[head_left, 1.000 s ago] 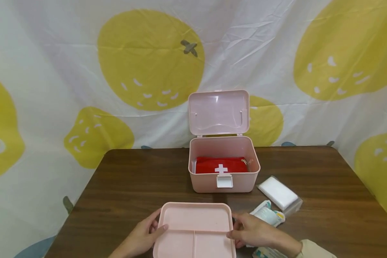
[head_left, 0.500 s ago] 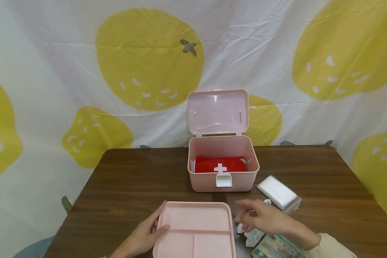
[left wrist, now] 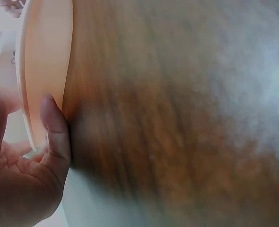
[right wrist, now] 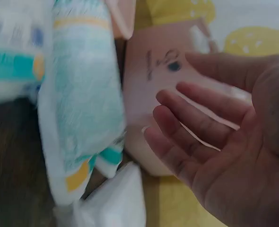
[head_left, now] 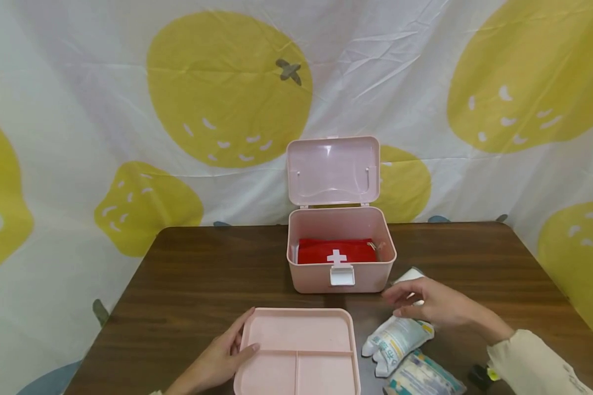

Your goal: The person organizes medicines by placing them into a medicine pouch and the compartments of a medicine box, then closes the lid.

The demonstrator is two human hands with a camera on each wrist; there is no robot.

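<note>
A pink divided tray lies at the table's near edge in the head view. My left hand grips its left side, thumb over the rim and fingers along the outer wall. In the left wrist view the same hand holds the tray's wall. My right hand hovers with nothing in it over a wrapped bandage roll and a clear-wrapped white pad, which it partly hides. Its fingers are loosely spread in the right wrist view, beside the wrapped roll.
A pink first-aid box stands at the back with its lid raised. Inside lies a red pouch with a white cross. Near the right sleeve are a printed packet and a small black object.
My right hand has let go of the tray's right side and moved right and away from me, over the wrapped packs. The left hand and the tray have stayed put.
</note>
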